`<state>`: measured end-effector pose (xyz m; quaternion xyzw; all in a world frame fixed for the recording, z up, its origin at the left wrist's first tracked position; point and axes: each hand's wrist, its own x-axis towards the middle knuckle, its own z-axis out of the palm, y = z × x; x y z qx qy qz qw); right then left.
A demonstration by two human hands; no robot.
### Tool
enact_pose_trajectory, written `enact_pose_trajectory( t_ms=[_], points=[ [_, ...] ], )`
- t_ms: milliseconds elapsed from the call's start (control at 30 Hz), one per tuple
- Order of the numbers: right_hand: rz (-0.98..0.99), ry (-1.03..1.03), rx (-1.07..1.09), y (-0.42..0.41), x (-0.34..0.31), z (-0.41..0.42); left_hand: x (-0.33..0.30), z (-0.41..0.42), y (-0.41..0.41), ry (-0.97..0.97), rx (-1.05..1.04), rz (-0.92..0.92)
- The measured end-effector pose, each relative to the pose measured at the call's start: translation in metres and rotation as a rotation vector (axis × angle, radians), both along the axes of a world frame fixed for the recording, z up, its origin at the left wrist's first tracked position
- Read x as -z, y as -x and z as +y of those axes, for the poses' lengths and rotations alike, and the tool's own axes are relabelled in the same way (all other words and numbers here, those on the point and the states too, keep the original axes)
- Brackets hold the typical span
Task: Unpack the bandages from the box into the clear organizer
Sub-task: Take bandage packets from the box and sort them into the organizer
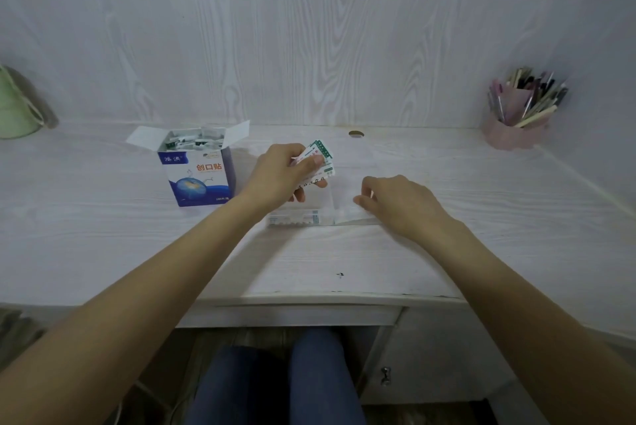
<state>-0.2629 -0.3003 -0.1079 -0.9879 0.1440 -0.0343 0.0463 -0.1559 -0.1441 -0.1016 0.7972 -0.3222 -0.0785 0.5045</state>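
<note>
A blue and white bandage box (199, 173) stands open on the desk at centre left, with more wrapped bandages showing at its top. My left hand (278, 176) holds a fanned bunch of bandages (318, 159) just above the left part of the clear organizer (347, 214). A few bandages (294, 219) lie flat in the organizer's left compartment. My right hand (399, 204) rests on the organizer's right side, fingers curled against its wall.
A pink holder full of pens (516, 121) stands at the back right corner. A pale green container (17, 108) sits at the far left. A cable hole (356, 133) is in the desk (309, 263) behind the organizer. The wall is close behind.
</note>
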Motion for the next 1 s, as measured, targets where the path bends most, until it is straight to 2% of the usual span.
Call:
enact_pose_trajectory(
  t_ms=[133, 300, 333, 367, 467, 500, 567, 733, 1000],
  points=[
    [0.033, -0.008, -0.035, 0.003, 0.003, 0.003, 0.001, 0.001, 0.001, 0.003, 0.002, 0.017],
    [-0.018, 0.035, -0.041, 0.002, 0.006, 0.008, 0.0, 0.005, 0.002, 0.008, 0.003, 0.044],
    [-0.082, -0.029, -0.048, 0.001, 0.006, 0.008, 0.0, 0.007, 0.003, 0.011, 0.001, 0.047],
    [-0.179, -0.186, -0.052, 0.0, 0.004, 0.009, -0.001, 0.009, 0.003, 0.014, -0.001, 0.048],
    [-0.385, -0.833, -0.083, -0.006, -0.008, 0.019, -0.003, 0.013, 0.004, 0.042, 0.011, 0.076],
    [-0.392, -0.971, -0.098, -0.009, -0.011, 0.023, -0.003, 0.015, 0.004, 0.055, 0.025, 0.094],
    [-0.418, -1.088, -0.109, -0.013, -0.015, 0.031, -0.004, 0.018, 0.005, 0.062, 0.057, 0.123],
    [-0.487, -1.162, -0.055, -0.023, -0.013, 0.042, -0.007, 0.032, 0.001, 0.078, 0.064, 0.218],
    [-0.517, -1.073, -0.071, -0.032, -0.01, 0.055, -0.006, 0.053, -0.008, -0.008, 0.082, 0.163]
  ],
)
